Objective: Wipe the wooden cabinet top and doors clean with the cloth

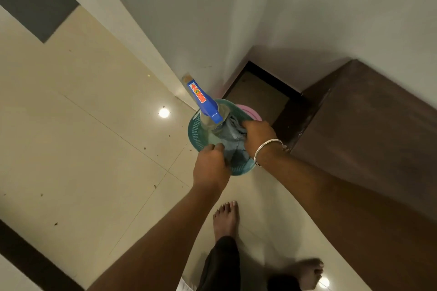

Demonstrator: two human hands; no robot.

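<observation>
Both hands reached down into a green basket (197, 134) on the floor: the left hand (211, 165) and right hand (256, 134) each gripped the grey cloth (233, 138) beside a spray bottle (203, 104). Fetching seemed underway; next, lift the cloth to the wooden cabinet (369, 120) beyond, unwiped.

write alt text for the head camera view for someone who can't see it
Seen from above, a person's left hand and right hand both grip a grey cloth in a green basket that also holds a spray bottle. The basket sits on the tiled floor beside a wooden cabinet.
</observation>
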